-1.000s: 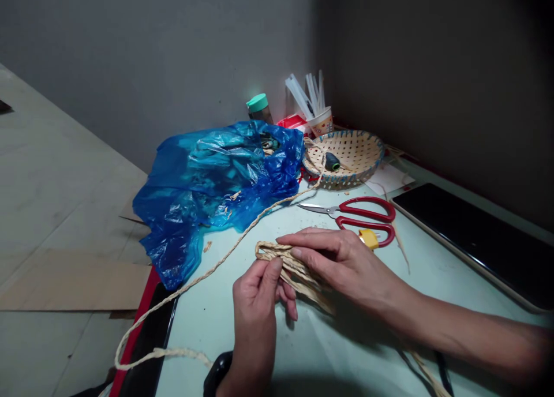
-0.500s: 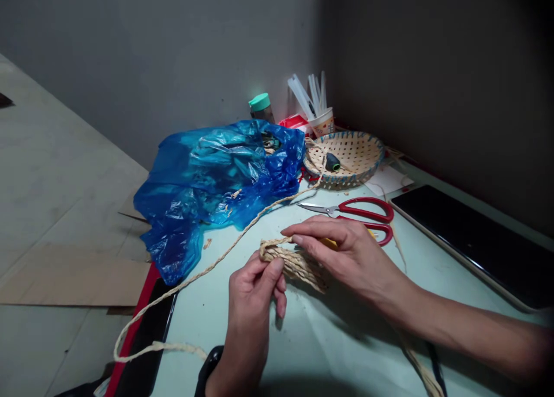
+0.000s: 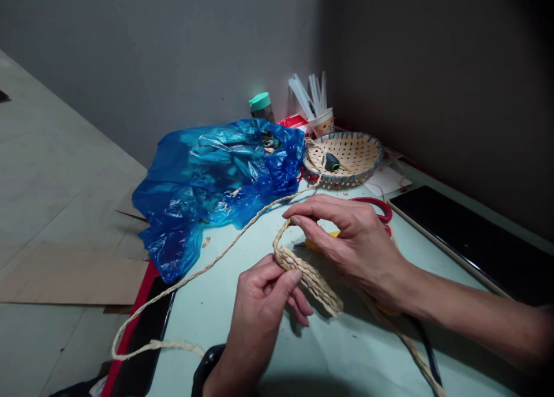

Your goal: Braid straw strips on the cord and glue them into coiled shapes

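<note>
My left hand [image 3: 265,290] is gripping, between thumb and fingers, a flat bundle of straw-coloured twisted cord [image 3: 318,284], which is lying across my fingertips above the pale green desk [image 3: 216,304]. My right hand [image 3: 350,232] is pinching the thin curved strand [image 3: 280,233] that is rising from the bundle's upper-left end. For good work, I should be pressing the rows flat with my left thumb, so that none is slipping over another. I should be guiding the strand gently, not pulling hard, because a sharp bend could be damaging the twist.
</note>
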### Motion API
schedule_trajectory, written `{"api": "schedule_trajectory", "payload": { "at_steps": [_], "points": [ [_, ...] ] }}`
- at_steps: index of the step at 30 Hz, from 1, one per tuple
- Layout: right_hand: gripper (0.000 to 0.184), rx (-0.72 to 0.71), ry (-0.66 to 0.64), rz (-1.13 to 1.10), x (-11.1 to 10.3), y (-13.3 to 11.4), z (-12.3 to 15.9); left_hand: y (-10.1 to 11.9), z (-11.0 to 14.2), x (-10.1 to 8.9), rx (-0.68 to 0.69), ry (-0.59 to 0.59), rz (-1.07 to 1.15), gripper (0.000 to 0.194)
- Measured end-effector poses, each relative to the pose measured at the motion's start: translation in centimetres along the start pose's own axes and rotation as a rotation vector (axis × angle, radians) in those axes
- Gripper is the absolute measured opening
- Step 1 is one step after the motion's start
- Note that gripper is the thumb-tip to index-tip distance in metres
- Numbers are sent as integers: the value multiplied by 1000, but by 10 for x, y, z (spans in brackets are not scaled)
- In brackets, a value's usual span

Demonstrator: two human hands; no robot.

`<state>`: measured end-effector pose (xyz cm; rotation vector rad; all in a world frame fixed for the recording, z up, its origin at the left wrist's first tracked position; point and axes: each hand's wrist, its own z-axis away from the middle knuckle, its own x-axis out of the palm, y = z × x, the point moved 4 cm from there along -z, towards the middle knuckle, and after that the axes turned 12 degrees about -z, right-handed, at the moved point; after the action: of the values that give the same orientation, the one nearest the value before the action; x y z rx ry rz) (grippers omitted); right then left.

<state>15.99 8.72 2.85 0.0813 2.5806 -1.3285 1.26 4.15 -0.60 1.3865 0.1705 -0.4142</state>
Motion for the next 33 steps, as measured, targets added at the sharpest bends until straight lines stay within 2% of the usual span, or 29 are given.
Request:
{"api": "schedule_trajectory", "payload": {
  "at_steps": [4, 11, 18, 22, 27, 33],
  "points": [
    [17, -70, -25, 34, -3, -1, -1, -1, -1, -6, 76, 49, -44, 38],
    [16, -128, -76, 63, -2, -3, 8, -15, -5, -9, 60, 130, 148, 33],
    [16, -195, -77, 72, 1, -6, 8, -1, -2, -9, 126, 93, -49, 34],
    [15, -226, -82, 77, -2, -8, 8, 1, -1, -11, 125, 114, -108, 36],
    [16, -273, -95, 88, -2, -10, 10, -6, -1, -11, 88, 158, -17, 35],
    [18, -303, -190, 142, 11, -8, 22, -16, -2, -11, 42, 215, 190, 32]
  ]
}}
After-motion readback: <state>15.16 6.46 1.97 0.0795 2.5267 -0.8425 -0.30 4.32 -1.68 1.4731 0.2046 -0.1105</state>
